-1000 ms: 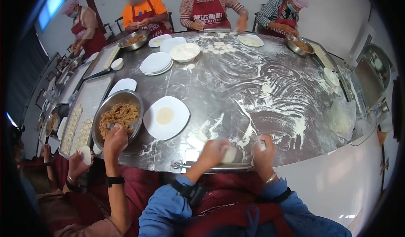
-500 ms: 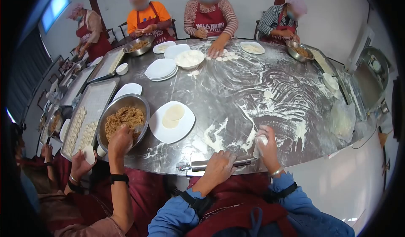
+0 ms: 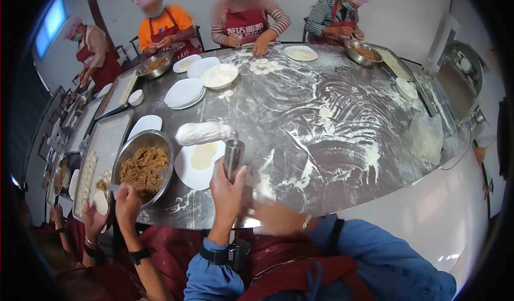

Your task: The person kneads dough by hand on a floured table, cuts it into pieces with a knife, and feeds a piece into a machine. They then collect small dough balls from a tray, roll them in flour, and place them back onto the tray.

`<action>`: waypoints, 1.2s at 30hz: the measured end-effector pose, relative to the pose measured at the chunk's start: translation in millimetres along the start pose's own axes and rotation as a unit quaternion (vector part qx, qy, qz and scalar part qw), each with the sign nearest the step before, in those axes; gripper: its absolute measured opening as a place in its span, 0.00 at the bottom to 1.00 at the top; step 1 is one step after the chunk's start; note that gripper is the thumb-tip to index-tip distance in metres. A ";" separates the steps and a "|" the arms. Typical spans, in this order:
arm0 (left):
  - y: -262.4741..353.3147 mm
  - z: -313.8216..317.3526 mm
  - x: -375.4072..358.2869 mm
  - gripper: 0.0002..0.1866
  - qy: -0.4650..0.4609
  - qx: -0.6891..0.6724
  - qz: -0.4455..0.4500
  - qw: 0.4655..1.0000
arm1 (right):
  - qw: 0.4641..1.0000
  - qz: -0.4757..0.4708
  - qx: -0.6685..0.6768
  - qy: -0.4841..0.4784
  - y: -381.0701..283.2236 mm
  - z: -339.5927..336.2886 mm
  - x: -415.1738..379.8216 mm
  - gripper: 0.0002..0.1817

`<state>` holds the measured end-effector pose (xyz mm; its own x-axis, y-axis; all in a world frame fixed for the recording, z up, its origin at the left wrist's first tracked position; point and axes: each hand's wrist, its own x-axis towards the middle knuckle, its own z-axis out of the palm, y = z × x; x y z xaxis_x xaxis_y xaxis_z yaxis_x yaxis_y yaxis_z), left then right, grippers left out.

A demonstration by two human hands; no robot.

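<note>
While left hand (image 3: 227, 186) grips rolling pin (image 3: 233, 159) | right hand (image 3: 276, 218) blurred, grip unclear | floured steel table (image 3: 332, 140)

Single head-worn fisheye view, looking forward and down across the floured counter (image 3: 342, 119), hands close at bottom centre, co-workers far along the top edge.

Left hand (image 3: 227, 186) raised, fingers curled in a closed grip, back of hand to camera, dark strap at wrist, right hand (image 3: 278, 219) blurred, low by the torso, palm down, grip unclear, bracelet at wrist, both forearms in blue sleeves, elbows bent
</note>
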<state>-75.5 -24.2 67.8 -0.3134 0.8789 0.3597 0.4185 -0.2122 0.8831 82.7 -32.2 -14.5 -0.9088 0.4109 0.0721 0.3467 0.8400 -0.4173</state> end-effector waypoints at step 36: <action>-27.7 66.2 -62.9 0.23 -0.288 0.302 0.274 0.867 | 0.888 0.421 -0.028 0.182 265.0 -124.6 -72.1 0.32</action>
<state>-10.9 -45.3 0.8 0.4771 0.8218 0.3114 0.7947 -0.5548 0.2464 269.0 205.0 -17.5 -0.1909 0.9804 0.0488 0.8877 0.1936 -0.4178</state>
